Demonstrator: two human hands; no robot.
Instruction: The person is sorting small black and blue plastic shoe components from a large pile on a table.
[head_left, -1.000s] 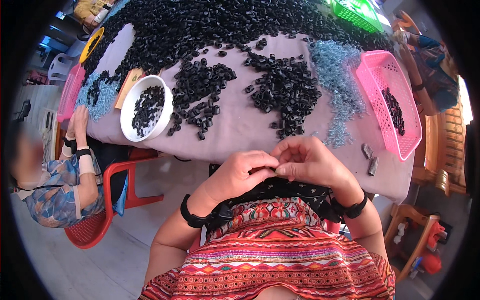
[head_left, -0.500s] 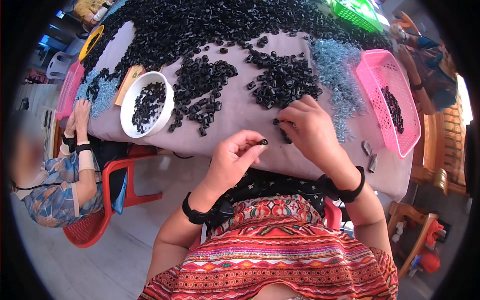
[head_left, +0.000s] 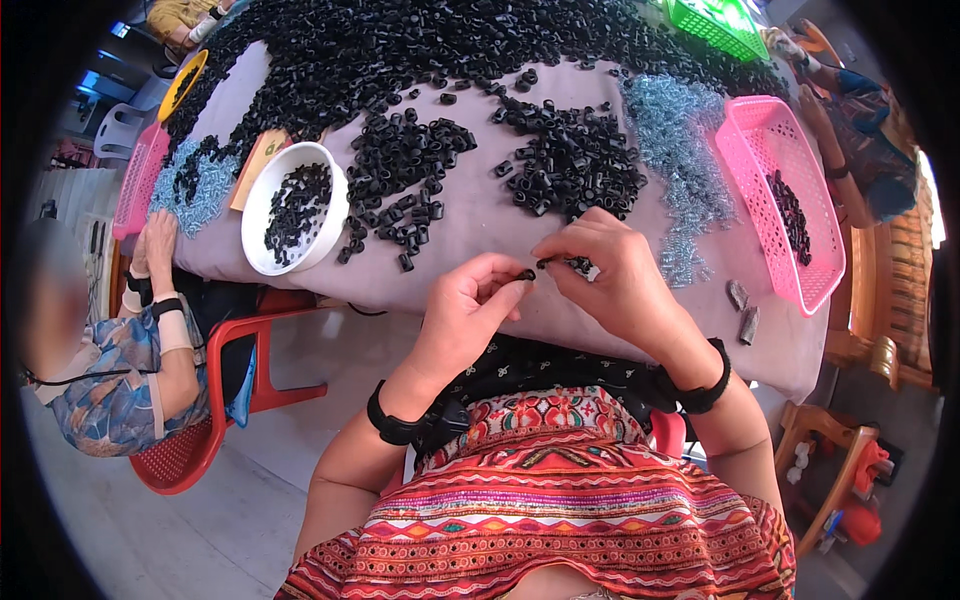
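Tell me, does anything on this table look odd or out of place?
Two grey pieces lie alone near the edge of the table, just left of the right-hand pink basket. They look odd because they match neither the black pieces nor the pale blue pieces heaped elsewhere.

I now have my right hand (head_left: 612, 272) back from the black pile (head_left: 572, 165), just beside my left hand (head_left: 468, 305).

A red top (head_left: 540, 492) banded in multicoloured patterns is worn with two black wrist straps (head_left: 393, 428).
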